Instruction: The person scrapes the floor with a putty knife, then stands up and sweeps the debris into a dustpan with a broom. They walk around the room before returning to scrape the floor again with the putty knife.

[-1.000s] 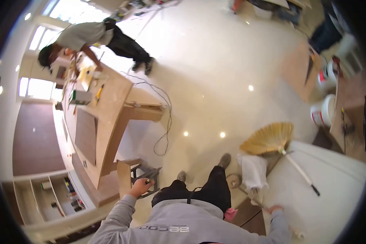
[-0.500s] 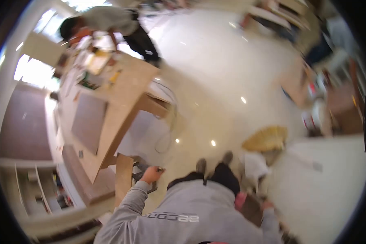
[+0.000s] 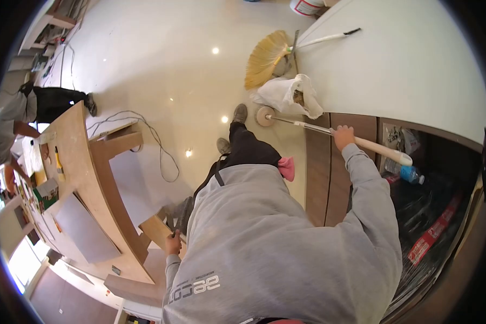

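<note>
While the wearer's grey sweatshirt (image 3: 286,232) fills the near view, the left hand (image 3: 173,244) shows only in part, its fingers curled round one small dark object (image 3: 174,234) whose form is too small to make out; how tightly they press cannot be told. The right hand (image 3: 344,136), one of two in use, has its fingers wrapped around the shaft of one long-handled tool (image 3: 370,144), the fingertips partly hidden beneath it. This tool extends across the front of the brown cabinet (image 3: 318,162), its round head (image 3: 264,116) by the floor near two shoes. One pink cloth (image 3: 287,168) hangs at the waist. Beside the tool's pale end, one bottle (image 3: 407,173) with a blue label lies over dark plastic wrapping (image 3: 426,216) in the open compartment, whose depth is lost in shadow. Beyond the head are one white sack (image 3: 291,94), its contents indistinct, and one fan-shaped yellow broom (image 3: 267,59), its handle over the white surface (image 3: 410,65). To the left, one worktable (image 3: 94,200) carries one flat grey panel (image 3: 83,229); farther off, one other person (image 3: 16,116) leans over it, cut off by the lens edge. One bucket (image 3: 306,6) is cropped at the top.
</note>
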`<action>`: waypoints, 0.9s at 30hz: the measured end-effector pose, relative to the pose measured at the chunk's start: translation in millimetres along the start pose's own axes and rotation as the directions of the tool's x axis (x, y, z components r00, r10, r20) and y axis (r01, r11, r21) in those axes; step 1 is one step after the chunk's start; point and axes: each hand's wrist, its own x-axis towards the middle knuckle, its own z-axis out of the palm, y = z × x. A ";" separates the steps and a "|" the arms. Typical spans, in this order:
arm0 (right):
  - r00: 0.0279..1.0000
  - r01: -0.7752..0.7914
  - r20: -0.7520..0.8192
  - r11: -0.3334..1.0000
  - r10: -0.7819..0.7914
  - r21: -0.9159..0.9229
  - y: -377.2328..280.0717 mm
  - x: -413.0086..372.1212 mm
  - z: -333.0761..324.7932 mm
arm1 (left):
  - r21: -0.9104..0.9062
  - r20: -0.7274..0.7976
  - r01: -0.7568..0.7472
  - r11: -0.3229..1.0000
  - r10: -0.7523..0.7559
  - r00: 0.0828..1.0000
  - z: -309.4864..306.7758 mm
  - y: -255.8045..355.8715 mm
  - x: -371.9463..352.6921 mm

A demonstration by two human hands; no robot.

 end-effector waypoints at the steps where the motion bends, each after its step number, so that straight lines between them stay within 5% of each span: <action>1: 1.000 -0.008 -0.017 0.999 0.007 -0.053 1.1 -1.2 15.7 | 0.013 0.007 -0.016 1.000 0.016 1.000 -2.4 3.1 3.4; 3: 0.997 -0.071 0.025 0.997 0.072 -0.038 1.9 1.9 20.0 | -0.041 -0.124 -0.119 0.992 0.113 0.986 -8.6 14.3 12.1; 8: 0.962 -0.269 -0.083 0.951 0.259 -0.152 15.4 14.1 15.0 | 0.007 -0.112 -0.325 0.946 0.324 0.939 -29.9 58.0 51.7; 10: 0.945 -0.321 -0.122 0.933 0.304 -0.165 27.1 13.3 6.3 | 0.033 -0.215 -0.332 0.943 0.331 0.919 -35.1 63.4 72.5; 12: 0.930 -0.355 -0.167 0.919 0.328 -0.172 30.4 11.7 2.5 | 0.035 -0.166 -0.353 0.935 0.354 0.920 -43.3 91.6 56.9; 18: 0.941 -0.258 -0.244 0.964 0.236 -0.060 1.7 8.0 -2.2 | 0.142 -0.098 -0.414 0.899 0.429 0.898 -47.5 122.7 36.3; 20: 0.898 -0.212 -0.364 0.969 0.246 0.130 -24.0 11.9 4.0 | 0.140 -0.122 -0.422 0.896 0.439 0.890 -46.4 112.5 41.6; 24: 0.972 -0.110 -0.158 0.929 0.176 0.354 -68.1 20.8 -13.5 | 0.090 -0.130 -0.355 0.930 0.365 0.922 -38.2 88.0 56.6; 27: 0.964 -0.048 -0.213 0.897 0.156 0.438 -85.6 52.5 -18.3 | -0.008 -0.109 -0.286 0.958 0.283 0.953 -34.2 101.1 36.4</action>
